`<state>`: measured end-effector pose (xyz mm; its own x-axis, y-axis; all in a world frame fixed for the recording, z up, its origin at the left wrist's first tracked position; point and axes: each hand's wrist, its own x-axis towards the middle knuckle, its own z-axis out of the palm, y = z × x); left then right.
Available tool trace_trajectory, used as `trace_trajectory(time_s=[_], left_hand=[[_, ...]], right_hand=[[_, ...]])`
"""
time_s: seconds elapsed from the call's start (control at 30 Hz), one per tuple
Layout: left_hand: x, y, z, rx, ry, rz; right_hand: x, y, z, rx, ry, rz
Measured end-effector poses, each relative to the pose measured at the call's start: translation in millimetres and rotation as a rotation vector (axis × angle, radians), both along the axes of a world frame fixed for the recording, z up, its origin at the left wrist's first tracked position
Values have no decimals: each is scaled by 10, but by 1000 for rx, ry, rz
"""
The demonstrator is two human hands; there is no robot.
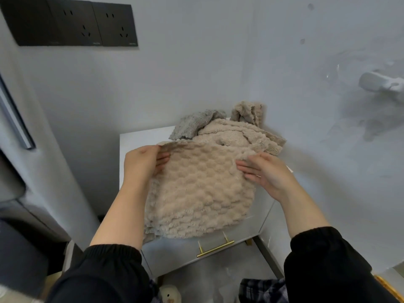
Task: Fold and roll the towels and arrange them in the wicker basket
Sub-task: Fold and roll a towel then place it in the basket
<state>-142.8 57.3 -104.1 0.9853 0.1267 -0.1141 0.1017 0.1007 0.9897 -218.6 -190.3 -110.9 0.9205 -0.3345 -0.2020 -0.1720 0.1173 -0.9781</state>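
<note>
A: The beige waffle towel (199, 191) is lying spread over the top of the white cabinet (140, 138), its near edge drooping over the cabinet's front.

B: And the hands?

A: The left hand (144, 162) is pinching the towel's far left corner, thumb on top, fingers curled underneath. The right hand (264, 171) is pressing flat on the far right corner, fingers stretched out, not closing on anything.

B: Behind that towel?

A: More crumpled beige towels (247, 130) are sitting heaped at the cabinet's back, against the wall, with a grey towel (194, 125) beside them toward the left.

B: Further out?

A: A brass handle (215, 248) is showing on the cabinet's front, below the towel. Dark wall sockets (72, 22) are sitting high up, left of the cabinet.
</note>
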Motion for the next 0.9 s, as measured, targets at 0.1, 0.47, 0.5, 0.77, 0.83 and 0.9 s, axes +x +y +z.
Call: trace_trajectory(time_s=[0.1,0.47,0.5,0.77,0.83,0.9], left_hand=[[68,-1,22,-201,-25,68],[206,2,-3,-293,-32,34],[192,8,-25,-214,-17,16],[154,161,-163,2,156,109],[190,213,-197,172,159,102],[173,240,-229,414,137,76]], right_hand=[[170,36,48,-22,-121,-128],[295,-59,-49,-146,-199,-254],[250,-70,-70,-143,-138,-236],[-114,-104,-34,-68,79,-98],[-185,-103,-62,-169,157,-35],[-224,-114,-114,-271,211,-18]])
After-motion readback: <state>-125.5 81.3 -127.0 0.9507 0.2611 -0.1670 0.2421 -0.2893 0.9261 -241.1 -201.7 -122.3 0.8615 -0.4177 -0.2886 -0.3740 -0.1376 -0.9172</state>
